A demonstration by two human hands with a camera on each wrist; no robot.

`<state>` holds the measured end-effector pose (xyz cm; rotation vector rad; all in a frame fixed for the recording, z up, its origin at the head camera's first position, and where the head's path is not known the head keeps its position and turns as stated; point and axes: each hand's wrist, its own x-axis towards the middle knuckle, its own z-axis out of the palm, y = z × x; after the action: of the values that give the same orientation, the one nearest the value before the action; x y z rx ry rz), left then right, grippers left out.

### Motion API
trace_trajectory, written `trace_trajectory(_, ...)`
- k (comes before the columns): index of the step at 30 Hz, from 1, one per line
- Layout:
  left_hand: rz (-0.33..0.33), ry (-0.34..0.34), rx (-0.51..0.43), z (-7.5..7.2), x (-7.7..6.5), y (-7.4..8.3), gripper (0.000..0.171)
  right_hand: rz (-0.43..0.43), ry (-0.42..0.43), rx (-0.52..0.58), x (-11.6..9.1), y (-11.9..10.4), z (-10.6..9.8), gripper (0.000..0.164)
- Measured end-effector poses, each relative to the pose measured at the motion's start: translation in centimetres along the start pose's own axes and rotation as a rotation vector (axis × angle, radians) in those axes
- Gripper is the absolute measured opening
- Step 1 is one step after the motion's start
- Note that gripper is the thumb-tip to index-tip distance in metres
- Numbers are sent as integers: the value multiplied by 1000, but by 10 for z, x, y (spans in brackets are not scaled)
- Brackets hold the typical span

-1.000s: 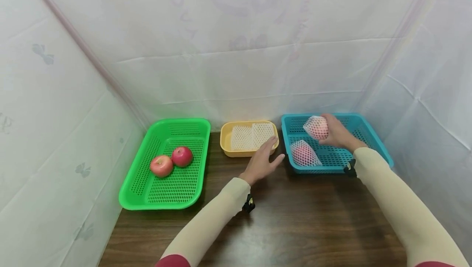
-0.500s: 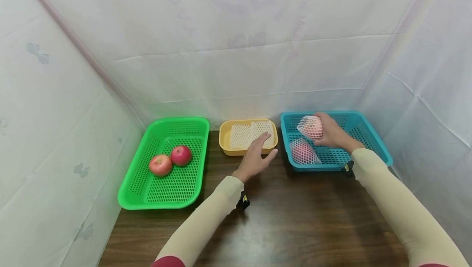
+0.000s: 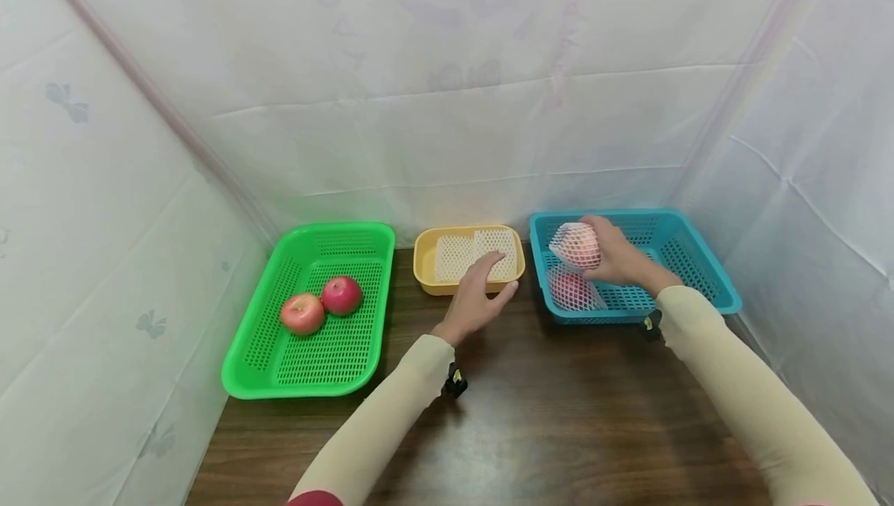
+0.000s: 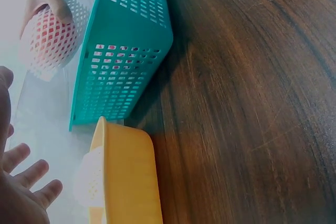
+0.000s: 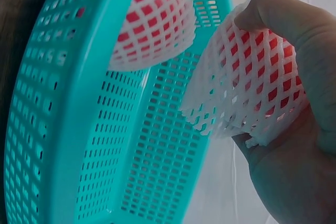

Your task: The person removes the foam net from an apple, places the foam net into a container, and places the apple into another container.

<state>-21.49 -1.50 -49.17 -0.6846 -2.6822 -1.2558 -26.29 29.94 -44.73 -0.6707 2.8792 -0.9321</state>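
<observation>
My right hand [image 3: 616, 256] grips a red apple in a white foam net [image 3: 578, 245], raised over the left part of the blue basket [image 3: 698, 258]. In the right wrist view, thumb and fingers curl round this netted apple [image 5: 262, 72], and the loose end of its sleeve flares toward the basket. A second netted apple [image 3: 573, 290] lies inside, along the basket's left side. Holding nothing, my left hand [image 3: 475, 300] hovers with spread fingers at the front of the yellow tray [image 3: 423, 265]. Flat white foam nets [image 3: 455, 258] lie in that tray.
A green basket [image 3: 380, 320] on the left holds two bare red apples [image 3: 304, 313]. All the containers stand on a dark wood table [image 3: 559, 413]. White sheeting [image 3: 447, 133] walls in the back and both sides.
My right hand has carried the netted apple leftward, so it now overlaps the one lying in the basket. My left hand has drawn slightly left and back from the yellow tray.
</observation>
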Motion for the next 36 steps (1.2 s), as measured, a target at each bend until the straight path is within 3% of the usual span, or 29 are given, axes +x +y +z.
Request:
trace_trajectory(21, 22, 62, -7, -7, -10, -14, 62, -59, -27, 2, 7, -26, 13, 104)
trace_trajectory(36, 31, 133, -39, -11, -20, -26, 60, -51, -53, -3, 15, -42, 27, 104)
